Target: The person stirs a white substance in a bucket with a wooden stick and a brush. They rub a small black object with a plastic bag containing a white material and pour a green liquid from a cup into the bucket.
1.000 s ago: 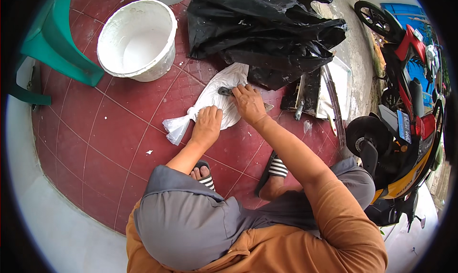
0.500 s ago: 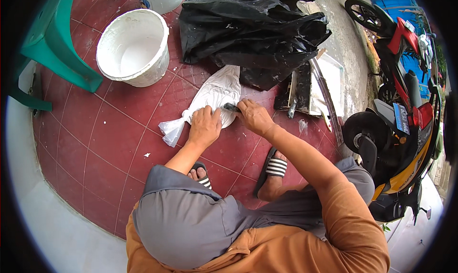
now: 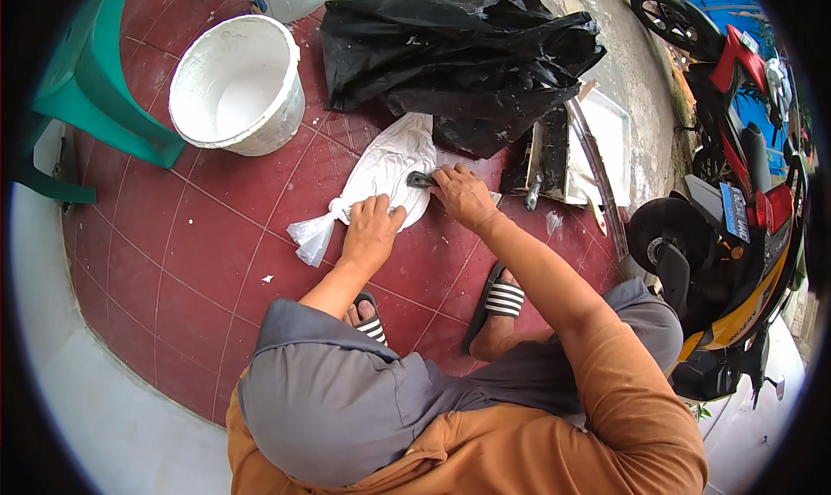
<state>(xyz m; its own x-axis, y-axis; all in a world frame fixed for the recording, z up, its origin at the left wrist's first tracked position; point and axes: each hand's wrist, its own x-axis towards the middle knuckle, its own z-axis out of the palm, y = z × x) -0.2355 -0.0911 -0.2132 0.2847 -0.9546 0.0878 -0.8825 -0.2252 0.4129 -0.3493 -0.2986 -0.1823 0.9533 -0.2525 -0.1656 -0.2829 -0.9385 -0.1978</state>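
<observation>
Right hand (image 3: pixel 465 197) has shifted rightward, gripping dark tool (image 3: pixel 419 179); left hand (image 3: pixel 370 233) on white bag (image 3: pixel 387 166), grip unclear.

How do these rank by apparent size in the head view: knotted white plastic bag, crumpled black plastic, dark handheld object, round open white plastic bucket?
Crumpled black plastic
Open white bucket
Knotted white bag, partly covered
Dark handheld object, also partly covered

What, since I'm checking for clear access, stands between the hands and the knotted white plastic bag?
Nothing visible separates the left hand from the knotted white plastic bag: it rests on the near edge. Between the right hand and the bag's middle, only the small dark tool it grips shows, over the bag's right part.
</observation>
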